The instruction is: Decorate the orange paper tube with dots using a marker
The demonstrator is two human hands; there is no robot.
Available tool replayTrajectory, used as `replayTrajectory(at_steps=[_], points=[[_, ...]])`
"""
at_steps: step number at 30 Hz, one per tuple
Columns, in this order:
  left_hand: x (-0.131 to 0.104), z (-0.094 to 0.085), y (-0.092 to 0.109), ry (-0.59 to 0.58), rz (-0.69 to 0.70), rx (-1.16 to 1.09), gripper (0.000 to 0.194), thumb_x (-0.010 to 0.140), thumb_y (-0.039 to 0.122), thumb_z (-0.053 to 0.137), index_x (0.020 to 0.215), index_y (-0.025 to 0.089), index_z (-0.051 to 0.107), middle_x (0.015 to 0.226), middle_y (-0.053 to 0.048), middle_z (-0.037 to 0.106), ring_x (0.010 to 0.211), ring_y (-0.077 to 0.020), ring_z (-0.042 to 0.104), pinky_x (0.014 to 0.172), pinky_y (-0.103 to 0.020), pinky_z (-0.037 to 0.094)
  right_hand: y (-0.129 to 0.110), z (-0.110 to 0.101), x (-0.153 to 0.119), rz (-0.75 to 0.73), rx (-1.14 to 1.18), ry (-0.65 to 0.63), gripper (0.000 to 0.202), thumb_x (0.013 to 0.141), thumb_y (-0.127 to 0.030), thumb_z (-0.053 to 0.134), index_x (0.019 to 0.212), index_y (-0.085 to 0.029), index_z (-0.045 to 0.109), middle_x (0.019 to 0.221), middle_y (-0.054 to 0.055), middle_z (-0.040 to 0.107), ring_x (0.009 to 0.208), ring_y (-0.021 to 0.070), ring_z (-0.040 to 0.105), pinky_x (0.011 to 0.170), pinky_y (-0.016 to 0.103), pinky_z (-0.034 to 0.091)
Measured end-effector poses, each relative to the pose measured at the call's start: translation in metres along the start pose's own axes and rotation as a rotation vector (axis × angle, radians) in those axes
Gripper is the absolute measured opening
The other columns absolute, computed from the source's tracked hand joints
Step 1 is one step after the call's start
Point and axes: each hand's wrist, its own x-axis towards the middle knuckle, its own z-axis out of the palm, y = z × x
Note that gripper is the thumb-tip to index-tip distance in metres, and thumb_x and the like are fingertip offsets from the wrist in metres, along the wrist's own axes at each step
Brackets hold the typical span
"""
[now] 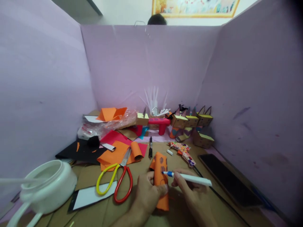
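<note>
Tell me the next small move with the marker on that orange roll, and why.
Probably turn the orange roll a little in the left hand. The marker in the right hand has its blue tip at the roll's side, where dark spots already show, so a turn would likely bring bare paper to the tip.

left hand (pixel 148 192) wraps the orange roll (pixel 161 179), so the roll's lower middle is hidden; both forearms cut off at the bottom edge. right hand (pixel 189 189) covers the marker's (pixel 189 178) underside; tip contact with the roll too small to tell. white jar (pixel 48 186) blurred at lower left, its handle cut by the edge. a person's head (pixel 157 20) mostly hidden behind the back partition (pixel 151 63). picture frame (pixel 195 8) cropped at the top. far paper boxes (pixel 191 121) too small for detail.
</note>
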Motion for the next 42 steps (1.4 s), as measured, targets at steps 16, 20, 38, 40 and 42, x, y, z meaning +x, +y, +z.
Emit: replayTrajectory(at_steps=[16, 20, 38, 40, 42], points=[[0.006, -0.006, -0.01, 0.041, 0.033, 0.109, 0.03, 0.047, 0.023, 0.074, 0.075, 0.01, 0.072, 0.062, -0.004, 0.068, 0.057, -0.0164, 0.058, 0.053, -0.024, 0.045, 0.0, 0.0, 0.003, -0.053, 0.123, 0.023, 0.022, 0.082, -0.038, 0.062, 0.078, -0.017, 0.069, 0.056, 0.002, 0.065, 0.05, 0.0156, 0.06, 0.047, 0.023, 0.048], [0.004, -0.006, -0.006, 0.02, 0.032, 0.115, 0.028, 0.047, 0.022, 0.074, 0.073, 0.012, 0.072, 0.061, -0.003, 0.067, 0.057, -0.0158, 0.058, 0.052, -0.023, 0.044, -0.005, 0.001, 0.002, -0.045, 0.106, -0.005, 0.023, 0.081, -0.037, 0.062, 0.076, -0.016, 0.07, 0.057, 0.002, 0.064, 0.052, 0.0161, 0.061, 0.049, 0.023, 0.048], [0.005, -0.007, -0.007, -0.016, 0.049, 0.137, 0.031, 0.05, 0.021, 0.073, 0.079, 0.01, 0.073, 0.067, -0.007, 0.07, 0.061, -0.0188, 0.06, 0.055, -0.025, 0.046, -0.008, 0.004, 0.002, -0.027, 0.11, -0.041, 0.025, 0.081, -0.039, 0.062, 0.076, -0.016, 0.07, 0.058, 0.003, 0.066, 0.053, 0.0166, 0.063, 0.05, 0.023, 0.05], [0.005, -0.008, -0.008, -0.019, 0.047, 0.131, 0.033, 0.05, 0.021, 0.074, 0.08, 0.01, 0.073, 0.067, -0.006, 0.07, 0.061, -0.0192, 0.061, 0.056, -0.025, 0.047, -0.006, 0.003, 0.003, -0.025, 0.105, -0.025, 0.026, 0.08, -0.04, 0.063, 0.076, -0.016, 0.07, 0.058, 0.003, 0.066, 0.052, 0.0168, 0.063, 0.049, 0.023, 0.05], [0.005, -0.008, -0.008, -0.023, 0.049, 0.129, 0.034, 0.05, 0.023, 0.075, 0.082, 0.011, 0.073, 0.067, -0.006, 0.07, 0.063, -0.0196, 0.062, 0.057, -0.026, 0.048, -0.004, 0.002, 0.004, -0.006, 0.108, -0.008, 0.027, 0.08, -0.042, 0.063, 0.077, -0.015, 0.07, 0.057, 0.003, 0.067, 0.052, 0.0171, 0.063, 0.049, 0.023, 0.049]])
